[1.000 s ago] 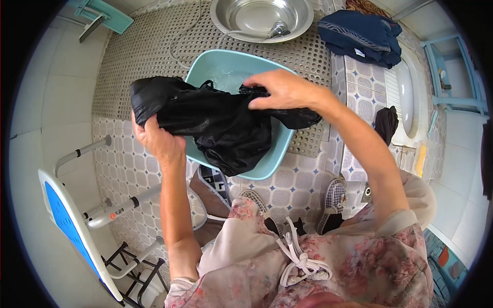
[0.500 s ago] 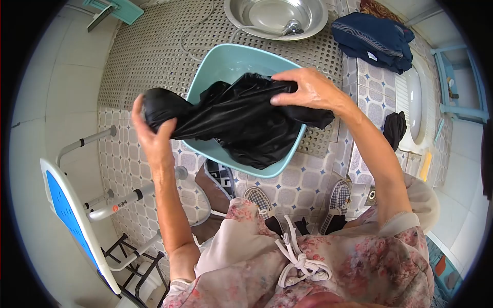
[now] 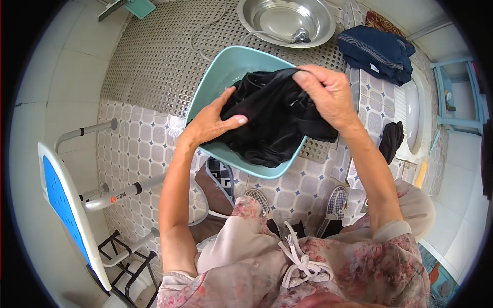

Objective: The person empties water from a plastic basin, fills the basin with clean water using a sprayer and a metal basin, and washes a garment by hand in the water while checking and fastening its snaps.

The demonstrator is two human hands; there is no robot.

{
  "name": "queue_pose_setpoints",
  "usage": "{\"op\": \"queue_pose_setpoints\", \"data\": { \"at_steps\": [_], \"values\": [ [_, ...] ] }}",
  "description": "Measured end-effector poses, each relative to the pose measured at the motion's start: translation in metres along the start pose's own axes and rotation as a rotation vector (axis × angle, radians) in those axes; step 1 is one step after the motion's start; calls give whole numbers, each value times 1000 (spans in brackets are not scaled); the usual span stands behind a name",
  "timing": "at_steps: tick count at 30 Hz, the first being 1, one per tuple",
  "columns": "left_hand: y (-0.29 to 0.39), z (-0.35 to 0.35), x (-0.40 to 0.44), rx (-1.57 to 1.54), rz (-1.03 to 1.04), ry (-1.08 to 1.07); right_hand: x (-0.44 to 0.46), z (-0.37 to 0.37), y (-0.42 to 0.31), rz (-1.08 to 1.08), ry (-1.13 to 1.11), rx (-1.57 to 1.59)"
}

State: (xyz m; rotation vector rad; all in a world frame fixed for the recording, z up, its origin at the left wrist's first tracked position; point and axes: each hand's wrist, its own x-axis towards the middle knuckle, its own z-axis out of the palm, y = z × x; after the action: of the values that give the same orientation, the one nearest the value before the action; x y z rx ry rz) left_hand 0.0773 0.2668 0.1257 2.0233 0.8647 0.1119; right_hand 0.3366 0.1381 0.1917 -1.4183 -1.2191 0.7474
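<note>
Wet-looking black cloth (image 3: 267, 115) lies bunched over a light blue basin (image 3: 207, 95) that holds some water. My right hand (image 3: 328, 95) grips the cloth's upper right edge between thumb and fingers. On the cloth's left side rests my left hand (image 3: 215, 119), its thumb apart from the fingers; some fingertips are hidden behind the fabric. Part of the cloth hangs past the basin's right rim.
A metal bowl (image 3: 324, 32) with a shower head (image 3: 300, 36) sits behind the basin. Dark blue clothing (image 3: 377, 54) and a small black cloth (image 3: 392, 141) lie right, beside a squat toilet (image 3: 418, 113). A blue-and-white shower seat (image 3: 67, 205) stands left.
My left hand has moved right, from the cloth's far left end to over the basin. The cloth is now gathered closer together. My right hand has closed on its upper edge.
</note>
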Motion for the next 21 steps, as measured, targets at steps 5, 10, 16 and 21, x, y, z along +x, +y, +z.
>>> {"op": "queue_pose_setpoints", "data": {
  "at_steps": [5,10,16,21],
  "values": [
    [-3,-17,-19,-197,-336,-357,29,-27,-16,-4,-119,-96],
    [-10,-23,-9,-313,-398,147,58,-7,73,-3,-266,-556],
    [0,22,14,553,-6,427,24,68,93,47,-640,-1127],
    [-50,78,55,794,-16,139,29,84,143,-63,-679,-1206]
  ]
}}
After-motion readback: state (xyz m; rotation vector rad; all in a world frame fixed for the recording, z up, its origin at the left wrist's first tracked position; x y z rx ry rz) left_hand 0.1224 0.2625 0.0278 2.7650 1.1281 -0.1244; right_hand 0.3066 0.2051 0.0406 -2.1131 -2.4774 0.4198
